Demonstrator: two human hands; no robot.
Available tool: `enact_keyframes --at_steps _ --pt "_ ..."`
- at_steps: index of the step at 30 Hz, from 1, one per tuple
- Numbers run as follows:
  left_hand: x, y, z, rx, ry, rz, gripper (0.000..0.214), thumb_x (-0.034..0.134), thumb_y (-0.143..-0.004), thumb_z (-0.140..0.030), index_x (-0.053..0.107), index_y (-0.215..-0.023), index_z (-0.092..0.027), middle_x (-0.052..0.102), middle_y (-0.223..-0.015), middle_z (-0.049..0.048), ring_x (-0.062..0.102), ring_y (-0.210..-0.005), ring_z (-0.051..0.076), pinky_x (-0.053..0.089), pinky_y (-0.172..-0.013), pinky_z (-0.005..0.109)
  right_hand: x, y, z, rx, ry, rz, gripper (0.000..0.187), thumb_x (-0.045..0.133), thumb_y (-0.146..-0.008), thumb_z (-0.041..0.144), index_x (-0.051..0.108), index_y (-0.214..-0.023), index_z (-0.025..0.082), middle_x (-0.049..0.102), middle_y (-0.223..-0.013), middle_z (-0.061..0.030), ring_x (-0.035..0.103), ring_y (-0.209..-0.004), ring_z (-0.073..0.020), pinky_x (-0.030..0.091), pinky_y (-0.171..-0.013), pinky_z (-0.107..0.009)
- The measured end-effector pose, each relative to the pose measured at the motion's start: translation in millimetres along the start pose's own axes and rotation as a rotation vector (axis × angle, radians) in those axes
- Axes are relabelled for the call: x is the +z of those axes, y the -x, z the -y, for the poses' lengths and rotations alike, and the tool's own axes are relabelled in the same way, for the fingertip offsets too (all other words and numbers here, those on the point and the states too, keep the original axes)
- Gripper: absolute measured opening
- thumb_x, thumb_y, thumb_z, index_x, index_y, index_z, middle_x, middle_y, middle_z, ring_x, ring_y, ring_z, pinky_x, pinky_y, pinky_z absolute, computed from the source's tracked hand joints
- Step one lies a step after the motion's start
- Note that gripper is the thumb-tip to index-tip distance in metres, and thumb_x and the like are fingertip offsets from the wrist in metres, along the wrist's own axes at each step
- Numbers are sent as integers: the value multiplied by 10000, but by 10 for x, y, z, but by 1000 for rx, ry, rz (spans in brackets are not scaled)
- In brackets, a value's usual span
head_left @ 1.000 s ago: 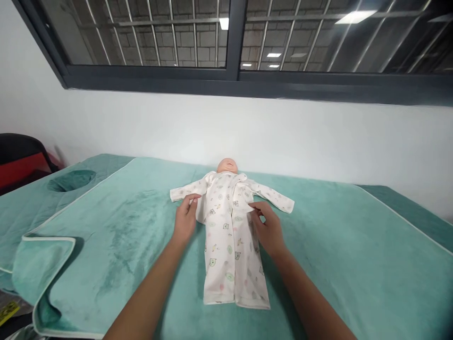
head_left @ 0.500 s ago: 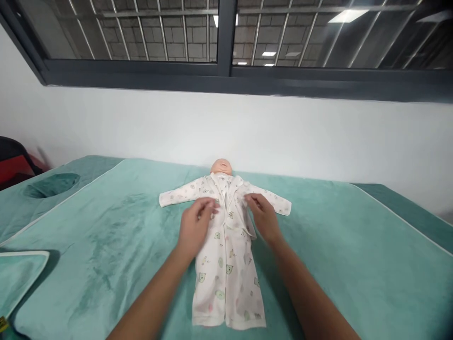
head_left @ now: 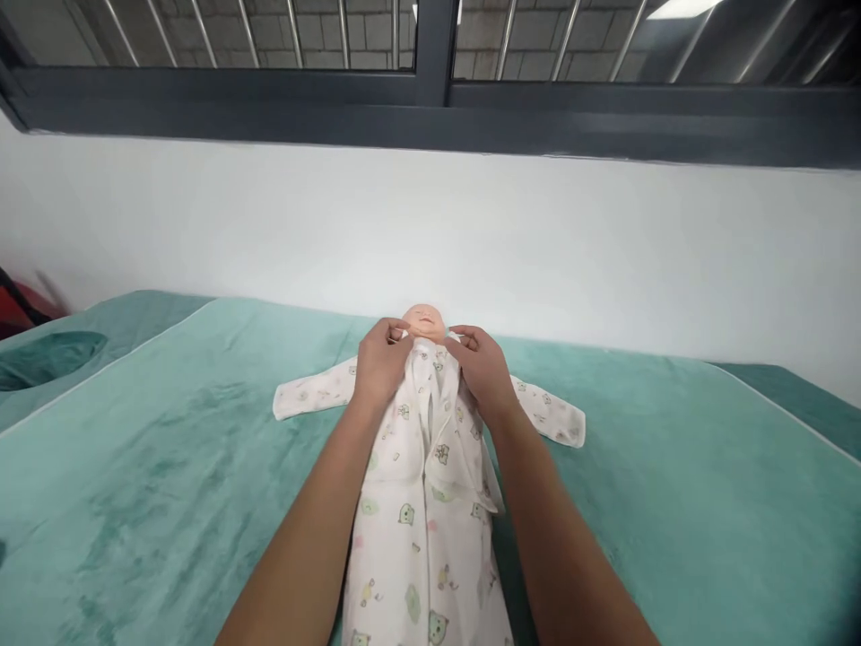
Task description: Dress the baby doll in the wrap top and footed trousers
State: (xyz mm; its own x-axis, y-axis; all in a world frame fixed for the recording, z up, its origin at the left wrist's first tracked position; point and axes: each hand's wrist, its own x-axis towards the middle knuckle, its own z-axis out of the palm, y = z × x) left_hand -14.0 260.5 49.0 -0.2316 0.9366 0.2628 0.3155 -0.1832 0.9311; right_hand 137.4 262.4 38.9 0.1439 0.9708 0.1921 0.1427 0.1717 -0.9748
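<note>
A baby doll (head_left: 425, 320) lies on its back, its head toward the wall. It wears a white printed baby jacket (head_left: 449, 431) whose sleeves spread out to both sides, over white printed pants (head_left: 430, 556). At the doll's neck, my left hand (head_left: 385, 359) pinches the collar on the left side. Opposite it, my right hand (head_left: 476, 363) has its thumb and fingers closed on the collar's right side. The jacket's front edges meet near the middle of the chest, and its lower right corner sticks out.
A green padded mat (head_left: 188, 467) lies under the doll. Behind it rises a white wall (head_left: 430, 233) with a dark-framed window (head_left: 430, 117) above. A round hollow (head_left: 50, 354) shows in the mat at the left, near a red and black object (head_left: 23, 305).
Both hands have moved up from the chest to the doll's neck and closed on the collar. The view has come closer and tipped downward.
</note>
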Motion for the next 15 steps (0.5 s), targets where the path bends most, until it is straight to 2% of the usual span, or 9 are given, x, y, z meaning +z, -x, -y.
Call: enact_keyframes --at_steps 4,7,9,12,15 --pt "-14 49 -95 27 115 115 199 585 -761 -233 651 -941 -179 664 -776 4 603 -710 134 465 -681 245 118 -68 89 5 -55 49 381 674 -700 426 624 -1001 199 663 -904 -23 610 -800 -167 476 -681 -260" --pt "-27 59 -128 -58 210 233 181 550 -764 -197 650 -913 -170 694 -795 27 632 -727 144 478 -683 253 167 -111 83 13 32 94 313 656 -713 424 638 -928 197 670 -853 -16 602 -763 -162 468 -655 -257" --pt "-30 39 -108 -113 272 241 190 538 -774 -205 650 -922 -163 702 -832 44 633 -698 140 469 -627 241 157 -129 45 13 18 77 283 628 -743 449 629 -862 192 664 -803 -14 590 -714 -151 458 -620 -250" --pt "-22 -9 -51 -117 105 176 229 544 -777 -215 684 -952 -165 686 -769 39 596 -613 134 442 -577 246 116 -148 -12 75 -19 60 338 561 -790 519 583 -757 183 614 -665 -9 536 -574 -131 423 -537 -251" --pt "2 -44 -13 -17 -143 180 232 538 -805 -247 718 -939 -188 690 -816 44 606 -701 159 467 -696 290 90 -152 -26 109 146 74 370 556 -785 535 572 -673 183 561 -565 4 493 -526 -128 384 -525 -257"
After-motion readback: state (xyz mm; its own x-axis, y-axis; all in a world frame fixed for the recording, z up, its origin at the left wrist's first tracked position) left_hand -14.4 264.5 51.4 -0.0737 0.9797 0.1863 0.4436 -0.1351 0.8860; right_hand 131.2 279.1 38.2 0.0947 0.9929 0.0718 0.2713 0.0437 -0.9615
